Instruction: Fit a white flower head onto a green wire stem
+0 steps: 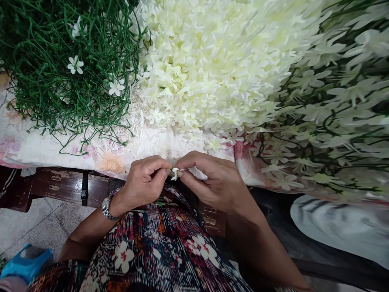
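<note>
My left hand [147, 178] and my right hand [209, 178] meet above my lap, close to the table's near edge. Both are closed in a pinch, fingertips nearly touching. Between them is a small white flower piece [175, 173]. The left fingers grip a thin green bit beside it, too small to make out fully. The right thumb and forefinger pinch the white piece. Beyond my hands lie a tangle of green stems [75, 81], a big heap of pale yellow-white blossoms [206, 69], and, at the right, white flowers on green stems [328, 101].
A floral cloth [69, 152] covers the table under the heaps. Thin white pieces [138, 111] lie between stems and blossoms. Below the edge are a wooden bar [60, 186] with a black buckle [84, 192], a blue object [27, 263] at lower left, and a pale rounded surface [340, 227] at right.
</note>
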`<state>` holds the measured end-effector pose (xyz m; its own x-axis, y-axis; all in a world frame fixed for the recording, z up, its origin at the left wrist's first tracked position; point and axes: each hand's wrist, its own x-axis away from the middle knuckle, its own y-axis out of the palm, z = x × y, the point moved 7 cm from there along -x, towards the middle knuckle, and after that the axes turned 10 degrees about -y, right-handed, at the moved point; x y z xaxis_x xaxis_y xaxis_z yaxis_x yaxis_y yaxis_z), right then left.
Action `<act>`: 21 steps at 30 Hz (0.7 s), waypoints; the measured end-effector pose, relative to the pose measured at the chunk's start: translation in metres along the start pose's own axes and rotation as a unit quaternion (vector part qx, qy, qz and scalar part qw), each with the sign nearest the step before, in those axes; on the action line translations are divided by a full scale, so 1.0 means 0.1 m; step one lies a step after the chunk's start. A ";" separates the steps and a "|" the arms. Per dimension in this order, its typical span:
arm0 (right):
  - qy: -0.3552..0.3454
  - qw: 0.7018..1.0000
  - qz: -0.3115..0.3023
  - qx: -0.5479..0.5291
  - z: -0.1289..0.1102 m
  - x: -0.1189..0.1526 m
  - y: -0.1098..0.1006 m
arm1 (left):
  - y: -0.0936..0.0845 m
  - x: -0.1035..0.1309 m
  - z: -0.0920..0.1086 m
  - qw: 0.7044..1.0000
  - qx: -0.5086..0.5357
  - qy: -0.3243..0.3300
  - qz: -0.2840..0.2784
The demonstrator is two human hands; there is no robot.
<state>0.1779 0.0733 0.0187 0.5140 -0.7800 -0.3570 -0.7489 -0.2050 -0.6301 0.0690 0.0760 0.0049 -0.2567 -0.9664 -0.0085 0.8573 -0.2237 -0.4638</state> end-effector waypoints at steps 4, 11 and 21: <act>0.026 0.999 -0.004 -0.036 0.08 0.02 0.04 | 0.03 0.00 -0.03 1.000 0.007 0.009 -0.008; 0.071 0.995 -0.023 -0.072 0.16 0.04 0.08 | 0.06 0.01 -0.05 0.999 0.007 0.043 -0.004; 0.081 0.994 -0.023 -0.070 0.15 0.05 0.09 | 0.07 0.01 -0.03 0.998 -0.001 0.069 0.010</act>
<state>0.1801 0.0761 0.0011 0.4828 -0.8509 -0.2071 -0.7835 -0.3140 -0.5363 0.0736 0.0736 -0.0005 -0.2985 -0.9440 -0.1402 0.8621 -0.2037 -0.4639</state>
